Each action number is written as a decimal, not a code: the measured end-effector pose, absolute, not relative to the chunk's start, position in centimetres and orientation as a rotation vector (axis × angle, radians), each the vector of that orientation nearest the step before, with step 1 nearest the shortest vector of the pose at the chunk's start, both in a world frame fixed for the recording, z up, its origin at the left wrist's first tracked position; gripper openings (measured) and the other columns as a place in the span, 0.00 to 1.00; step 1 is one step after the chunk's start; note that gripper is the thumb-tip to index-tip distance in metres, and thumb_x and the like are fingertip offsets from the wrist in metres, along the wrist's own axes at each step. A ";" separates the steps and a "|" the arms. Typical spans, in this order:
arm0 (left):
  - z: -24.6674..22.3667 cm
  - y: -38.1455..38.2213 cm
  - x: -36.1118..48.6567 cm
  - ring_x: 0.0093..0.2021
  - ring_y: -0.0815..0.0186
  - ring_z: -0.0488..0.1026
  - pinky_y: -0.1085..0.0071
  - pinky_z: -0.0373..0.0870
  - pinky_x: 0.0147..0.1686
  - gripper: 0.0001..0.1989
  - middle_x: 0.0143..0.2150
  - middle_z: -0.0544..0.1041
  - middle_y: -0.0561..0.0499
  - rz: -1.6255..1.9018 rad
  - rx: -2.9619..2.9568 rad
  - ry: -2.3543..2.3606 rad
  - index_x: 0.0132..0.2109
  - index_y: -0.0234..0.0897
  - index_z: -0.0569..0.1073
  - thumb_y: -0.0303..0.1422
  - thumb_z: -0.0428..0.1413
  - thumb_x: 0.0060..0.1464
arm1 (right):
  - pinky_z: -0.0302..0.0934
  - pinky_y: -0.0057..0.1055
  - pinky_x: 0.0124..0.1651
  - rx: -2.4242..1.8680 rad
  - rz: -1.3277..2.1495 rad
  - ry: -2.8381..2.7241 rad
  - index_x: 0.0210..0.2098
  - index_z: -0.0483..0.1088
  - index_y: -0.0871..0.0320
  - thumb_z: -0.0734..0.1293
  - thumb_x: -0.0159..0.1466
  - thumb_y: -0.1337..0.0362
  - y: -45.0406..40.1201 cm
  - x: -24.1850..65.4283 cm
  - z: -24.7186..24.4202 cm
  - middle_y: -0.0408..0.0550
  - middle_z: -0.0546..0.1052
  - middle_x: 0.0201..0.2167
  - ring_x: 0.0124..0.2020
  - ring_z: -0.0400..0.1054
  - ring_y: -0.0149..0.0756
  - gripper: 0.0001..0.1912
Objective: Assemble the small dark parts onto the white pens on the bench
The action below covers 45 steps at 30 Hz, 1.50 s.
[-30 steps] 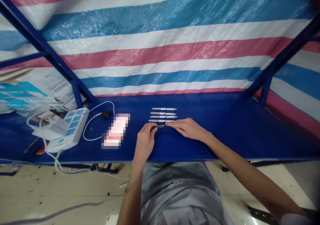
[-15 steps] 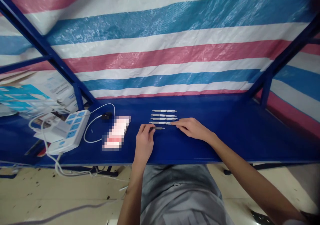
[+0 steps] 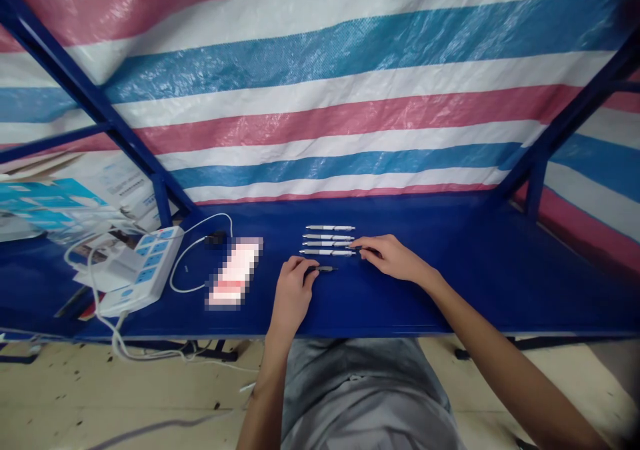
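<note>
left hand pinches a dark slim piece below a row of four pens

on a blue counter [image 3: 450, 263], the left hand [image 3: 293, 293] is just below the centre of the frame, its grip pinching a dark slim piece [image 3: 325, 269] between thumb and fingertips. the piece lies nearly level, its thin tip pointing to the right of the frame.

just above it, near the middle of the frame, four white-and-grey pens [image 3: 327, 252] lie side by side, their lengths running left to right. the right hand [image 3: 395, 257] reaches in from the lower right, its fingertips at the right ends of the lower pens. its thumb and fingers are close together with something dark showing between them, too small to make out; i cannot tell whether that grip is closed on it.

left of centre lies a pixelated pink-and-white rectangle [image 3: 235, 270], near a looped white cable [image 3: 171, 280]. farther left sits a white power strip [image 3: 150, 263] with blue socket faces, and boxes [image 3: 125, 177] are stacked at the left edge. a striped sheet [image 3: 325, 103] fills the upper frame.
</note>
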State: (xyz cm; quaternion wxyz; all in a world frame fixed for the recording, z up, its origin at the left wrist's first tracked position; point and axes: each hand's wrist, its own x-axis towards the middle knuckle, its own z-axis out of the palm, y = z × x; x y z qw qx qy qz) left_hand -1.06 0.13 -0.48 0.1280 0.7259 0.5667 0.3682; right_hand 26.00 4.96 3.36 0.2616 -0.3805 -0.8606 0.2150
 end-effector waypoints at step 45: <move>0.8 0.4 3.0 0.39 0.65 0.77 0.69 0.75 0.40 0.05 0.38 0.79 0.51 1.405 2.102 1.399 0.39 0.41 0.77 0.29 0.57 0.64 | 0.61 0.29 0.35 -1.036 0.715 -2.344 0.43 0.74 0.55 0.62 0.70 0.67 4.6 25.3 3.2 0.44 0.80 0.33 0.31 0.73 0.35 0.08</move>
